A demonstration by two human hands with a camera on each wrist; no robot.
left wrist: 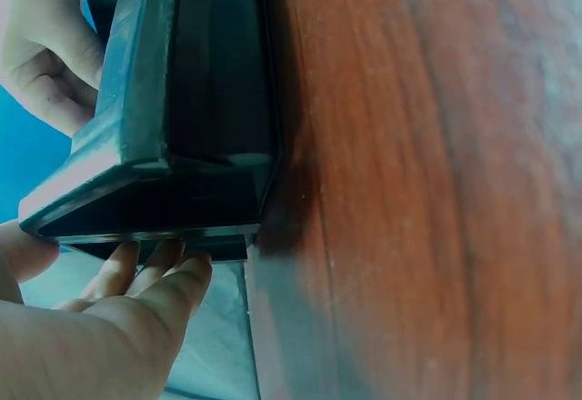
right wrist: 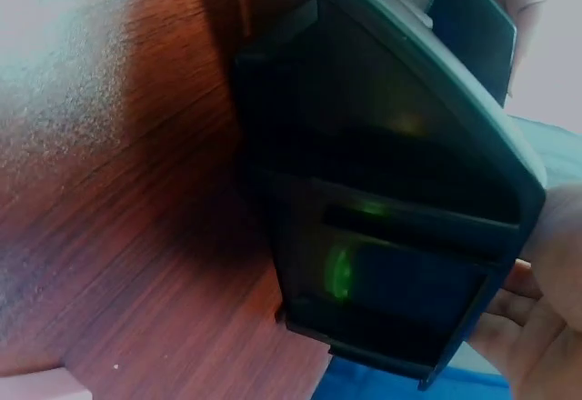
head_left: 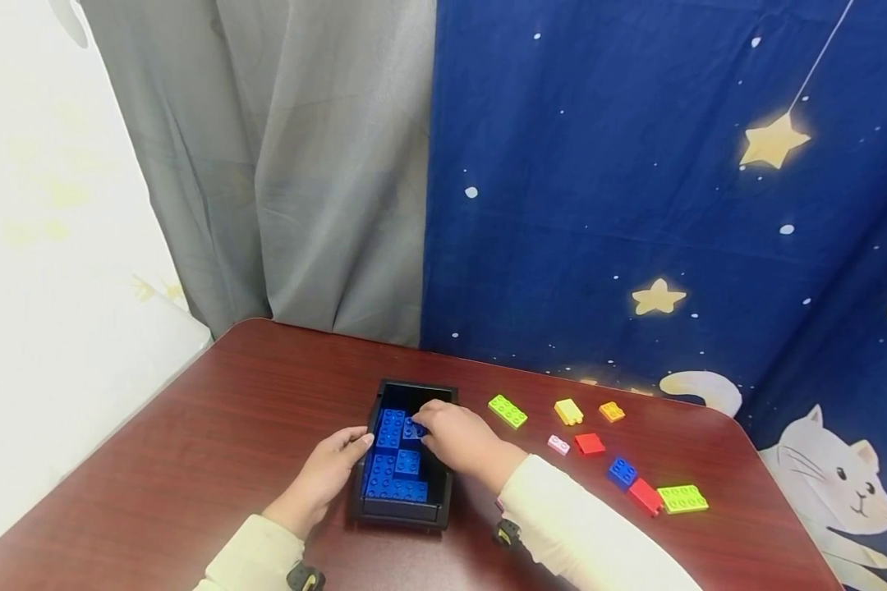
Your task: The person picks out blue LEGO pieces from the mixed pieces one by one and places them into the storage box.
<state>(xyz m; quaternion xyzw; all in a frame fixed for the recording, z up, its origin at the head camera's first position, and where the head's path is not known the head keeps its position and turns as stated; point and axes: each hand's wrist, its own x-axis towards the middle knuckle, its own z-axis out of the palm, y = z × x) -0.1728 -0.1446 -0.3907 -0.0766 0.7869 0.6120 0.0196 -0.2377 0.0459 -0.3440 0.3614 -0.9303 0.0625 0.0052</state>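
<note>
A black plastic bin stands on the table with several blue building bricks lying studs up inside it. My left hand grips the bin's left wall, thumb at the rim; in the left wrist view the fingers of this hand lie along the wall. Over the bin's right wall reaches my right hand, its fingertips pinching a small blue brick beside the others. The right wrist view shows the bin's dark outer side with the right hand at its rim, the brick hidden.
Right of the bin lie loose bricks: lime green, yellow, orange, pink, red, blue, another red and another lime. Curtains hang behind the table.
</note>
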